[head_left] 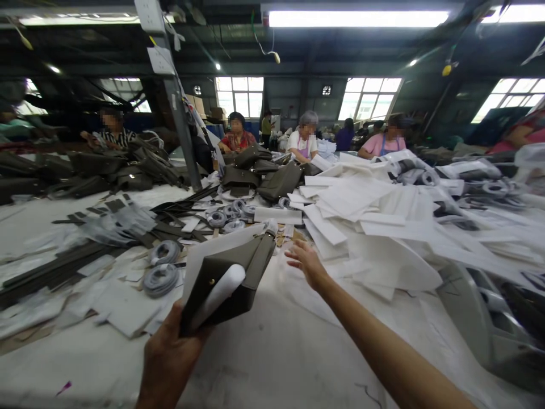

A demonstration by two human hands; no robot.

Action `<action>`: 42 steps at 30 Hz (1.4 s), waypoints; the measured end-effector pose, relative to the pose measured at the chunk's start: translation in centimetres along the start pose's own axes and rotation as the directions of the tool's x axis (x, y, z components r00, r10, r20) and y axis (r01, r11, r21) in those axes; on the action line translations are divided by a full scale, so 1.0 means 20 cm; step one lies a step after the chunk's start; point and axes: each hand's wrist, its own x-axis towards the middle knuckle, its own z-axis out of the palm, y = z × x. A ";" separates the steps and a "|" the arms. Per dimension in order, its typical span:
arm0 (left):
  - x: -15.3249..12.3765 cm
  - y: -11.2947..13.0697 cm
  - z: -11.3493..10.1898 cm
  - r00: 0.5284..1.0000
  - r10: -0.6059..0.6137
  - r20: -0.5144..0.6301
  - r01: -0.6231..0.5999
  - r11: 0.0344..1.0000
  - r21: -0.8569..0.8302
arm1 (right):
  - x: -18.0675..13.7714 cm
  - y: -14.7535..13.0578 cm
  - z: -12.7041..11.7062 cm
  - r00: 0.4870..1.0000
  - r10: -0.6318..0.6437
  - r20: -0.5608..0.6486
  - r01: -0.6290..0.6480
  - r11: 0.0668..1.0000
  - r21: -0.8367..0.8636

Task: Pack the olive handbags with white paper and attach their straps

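My left hand (168, 358) grips the near end of a dark olive handbag (230, 278) and holds it above the white table (272, 352). A white paper roll pokes out of the bag's flap. My right hand (306, 262) reaches forward over the table with its fingers spread, holding nothing. It is just right of the bag's far end and close to a heap of white fabric pouches (374, 227).
Coiled grey straps (160, 278), dark strap strips (55, 270) and paper scraps lie at left. More olive bags (276, 182) are piled in the middle. Several people sit working along the far side. A metal post (181, 119) rises from the table.
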 end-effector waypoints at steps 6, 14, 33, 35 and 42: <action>-0.01 0.05 0.02 0.997 0.072 -0.033 -0.073 0.997 -0.010 | -0.22 -0.02 -0.45 0.989 -0.102 0.111 0.145 0.848 -0.510; 0.01 0.11 0.03 0.991 0.131 -0.006 -0.131 0.991 0.002 | -0.53 0.23 -0.70 0.950 -0.065 0.307 0.312 0.105 -0.944; 0.00 0.13 0.03 0.969 0.248 0.001 -0.248 0.969 -0.007 | -0.27 0.06 -0.25 0.898 0.247 0.364 0.092 0.703 -0.705; 0.00 0.14 0.02 0.963 0.270 -0.009 -0.270 0.963 0.001 | -0.14 0.08 -0.20 0.900 0.256 0.352 0.097 0.670 -0.736; 0.01 0.09 0.02 0.970 0.231 -0.078 -0.228 0.973 0.047 | 0.06 0.18 0.02 0.930 0.194 0.313 0.206 0.429 -0.879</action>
